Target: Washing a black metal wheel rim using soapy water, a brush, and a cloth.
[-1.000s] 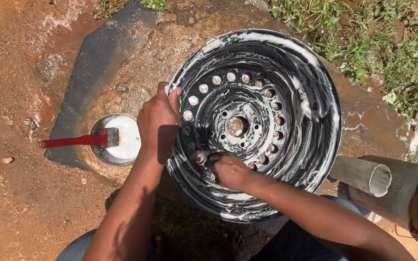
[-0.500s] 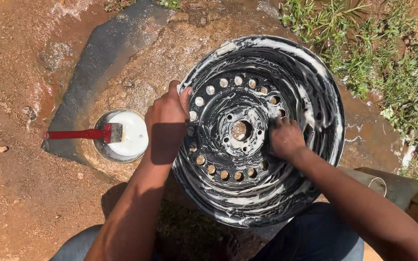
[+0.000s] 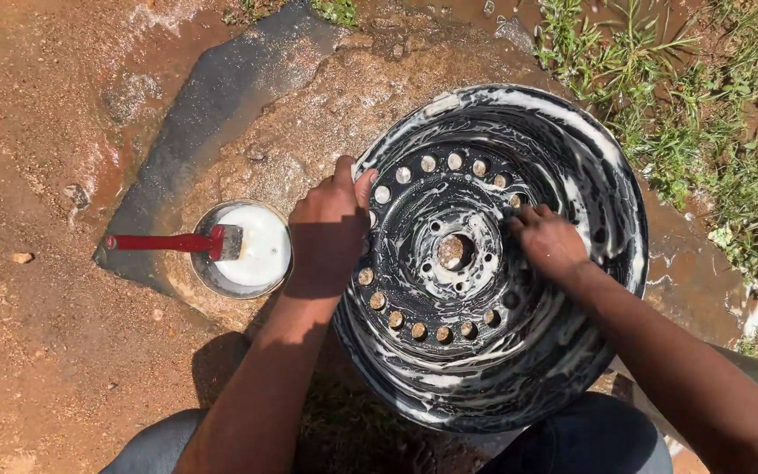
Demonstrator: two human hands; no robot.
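1. Wet reddish dirt (image 3: 37, 369) fills the head view, with a dark soaked patch (image 3: 212, 105) at far left and grass (image 3: 704, 114) at far right.
2. Right of centre a black steel wheel rim (image 3: 572, 158) lies flat on the ground, face up and streaked all over with white soap foam; a ring of small round holes circles its hub (image 3: 454, 252).
3. Left hand (image 3: 328, 230) sits on the rim's left edge: fingers curled over the lip, clenched on it, thumb pointing to the far side. The rim's edge lies under the palm, and the hub is well to the right of these fingers.
4. Right hand (image 3: 553, 246) lies on the inner face of the rim, just right of the hub. Its fingers are bent and pressed down on the foamy metal near a far-right hole; whether they pinch a cloth or sponge cannot be told.
5. Just left of the left hand stands a round metal bowl (image 3: 212, 283) of white suds, touching nothing else but the brush.
6. Across the bowl's left rim rests a brush (image 3: 168, 242) with a red handle, bristles over the suds, handle pointing left.
7. Near the bottom edge, the person's knees in dark trousers (image 3: 589, 439) show beside the rim's near side.
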